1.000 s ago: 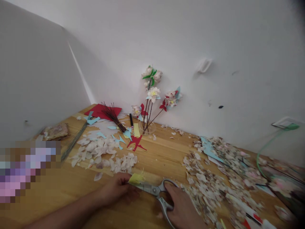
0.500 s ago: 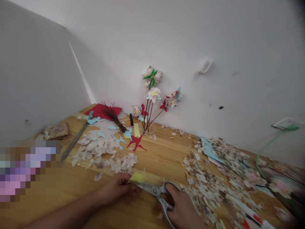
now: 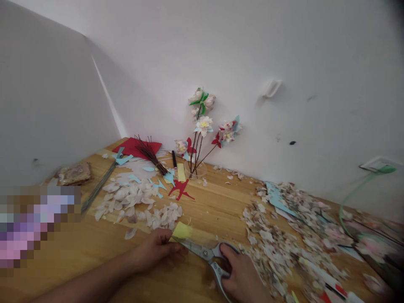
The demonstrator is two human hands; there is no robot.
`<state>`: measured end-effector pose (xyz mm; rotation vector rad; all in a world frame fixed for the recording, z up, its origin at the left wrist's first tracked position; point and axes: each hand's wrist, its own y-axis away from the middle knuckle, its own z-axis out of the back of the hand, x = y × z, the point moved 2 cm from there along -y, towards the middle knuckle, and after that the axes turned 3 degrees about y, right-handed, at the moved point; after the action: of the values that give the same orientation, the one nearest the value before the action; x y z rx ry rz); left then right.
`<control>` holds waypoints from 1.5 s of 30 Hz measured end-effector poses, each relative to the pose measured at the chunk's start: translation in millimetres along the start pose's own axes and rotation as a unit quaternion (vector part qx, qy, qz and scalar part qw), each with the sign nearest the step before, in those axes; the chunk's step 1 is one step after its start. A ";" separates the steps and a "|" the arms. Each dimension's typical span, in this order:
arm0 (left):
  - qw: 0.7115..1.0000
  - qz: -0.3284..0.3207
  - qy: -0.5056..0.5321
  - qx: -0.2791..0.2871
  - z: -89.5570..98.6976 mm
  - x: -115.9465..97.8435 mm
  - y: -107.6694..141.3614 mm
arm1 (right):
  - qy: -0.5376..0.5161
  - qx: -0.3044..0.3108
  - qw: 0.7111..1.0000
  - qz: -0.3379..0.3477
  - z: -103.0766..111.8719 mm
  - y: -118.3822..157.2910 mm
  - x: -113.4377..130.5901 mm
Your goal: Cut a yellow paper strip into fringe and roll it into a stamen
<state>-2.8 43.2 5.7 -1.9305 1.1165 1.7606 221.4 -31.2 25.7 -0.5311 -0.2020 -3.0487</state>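
The left hand pinches the yellow paper above the wooden table, at the tips of the scissors, whose parted handles the curled right hand grips, so short, even snips clear of that pinch should serve best.

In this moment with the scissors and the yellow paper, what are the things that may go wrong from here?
The blades of the scissors, held by the right hand, lie close to the fingers of the left hand, so a slip might nick one. The yellow paper has thin strands at its edge, which could tear. Loose pale petals lie just beyond and might scatter if brushed.
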 end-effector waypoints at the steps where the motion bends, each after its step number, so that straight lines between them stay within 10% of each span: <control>1: 1.000 0.000 0.000 0.000 0.2 0.8 -0.2 | 0.001 -0.003 1.000 0.000 -0.2 0.3 -0.4; 45: 1.000 0.006 -0.011 -0.014 1.3 3.2 -0.4 | 0.001 0.027 1.000 0.001 -4.6 -2.2 -2.7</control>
<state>-3.6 43.3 2.4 -1.9190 1.1038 1.8084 222.2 -29.5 20.2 -0.5249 -0.2836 -3.0320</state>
